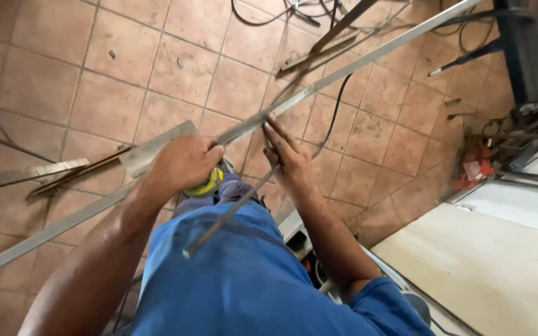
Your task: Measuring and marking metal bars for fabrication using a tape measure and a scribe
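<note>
A long grey metal bar (368, 59) runs diagonally from the lower left to the upper right across my lap. My left hand (185, 163) is closed around a yellow tape measure (210, 182), with a flat metal strip (151, 148) just behind it. My right hand (291, 158) rests with fingers stretched against the bar, and it appears to pinch a thin grey rod (231, 211) that slants down toward my blue shirt.
Reddish floor tiles (175, 68) lie below. More metal strips (29, 174) sit at the left, black cables (269, 15) and bars at the top. A pale board (487, 267) fills the lower right, with dark equipment (524, 56) and red items (474, 165) beside it.
</note>
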